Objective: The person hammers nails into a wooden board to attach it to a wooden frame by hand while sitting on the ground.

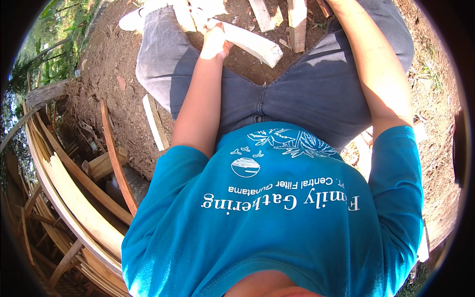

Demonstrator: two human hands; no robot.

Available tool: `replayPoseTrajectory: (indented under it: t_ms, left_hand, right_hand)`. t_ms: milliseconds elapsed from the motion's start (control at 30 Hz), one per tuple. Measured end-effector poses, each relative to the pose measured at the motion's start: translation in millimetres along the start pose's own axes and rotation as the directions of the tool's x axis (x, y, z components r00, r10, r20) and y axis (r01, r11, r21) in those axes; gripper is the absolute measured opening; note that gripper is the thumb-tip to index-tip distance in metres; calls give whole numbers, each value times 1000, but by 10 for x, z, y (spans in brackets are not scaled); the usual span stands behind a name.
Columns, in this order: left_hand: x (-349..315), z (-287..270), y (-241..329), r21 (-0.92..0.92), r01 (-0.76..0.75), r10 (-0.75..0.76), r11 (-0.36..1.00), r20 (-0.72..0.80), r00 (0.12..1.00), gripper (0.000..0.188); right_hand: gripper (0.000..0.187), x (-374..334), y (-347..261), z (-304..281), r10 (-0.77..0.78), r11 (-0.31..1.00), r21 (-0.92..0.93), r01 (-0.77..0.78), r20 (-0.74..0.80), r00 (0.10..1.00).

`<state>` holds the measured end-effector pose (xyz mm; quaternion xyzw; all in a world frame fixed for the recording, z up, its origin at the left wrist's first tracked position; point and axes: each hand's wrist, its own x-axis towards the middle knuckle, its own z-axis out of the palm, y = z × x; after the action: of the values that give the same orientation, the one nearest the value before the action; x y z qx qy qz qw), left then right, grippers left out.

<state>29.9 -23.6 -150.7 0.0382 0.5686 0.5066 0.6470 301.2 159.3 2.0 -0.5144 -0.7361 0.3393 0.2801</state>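
Between my spread knees, my left hand is closed around a pale piece of wood. The wood slants down to the right, its squared end over the dirt. Strong sunlight washes out the wood's far end and part of my fingers. My right forearm reaches up past the top edge, which cuts off my right hand. Near that wrist shows a short bit of a narrow brown thing; its kind is not clear.
More wooden pieces lie on the dirt ahead, with small chips about. A short board is beside my left thigh. Long wooden strips are piled at the left, with a reddish strip leaning there. Green plants grow at far left.
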Motion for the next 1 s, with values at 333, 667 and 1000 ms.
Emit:
replayPoseTrajectory:
  t_ms: [333, 667, 1000]
  left_hand:
    - [-485, 676, 195, 611, -741, 589, 276, 502, 633, 81]
    - [-760, 838, 233, 485, -650, 466, 585, 455, 759, 98]
    - [-579, 785, 158, 425, -740, 538, 522, 509, 672, 91]
  right_hand:
    - [46, -34, -124, -5, 153, 988, -3, -153, -4, 988]
    - [45, 19, -114, 30, 241, 970, -42, -240, 22, 970]
    - [43, 7, -119, 42, 257, 966, 22, -258, 42, 965]
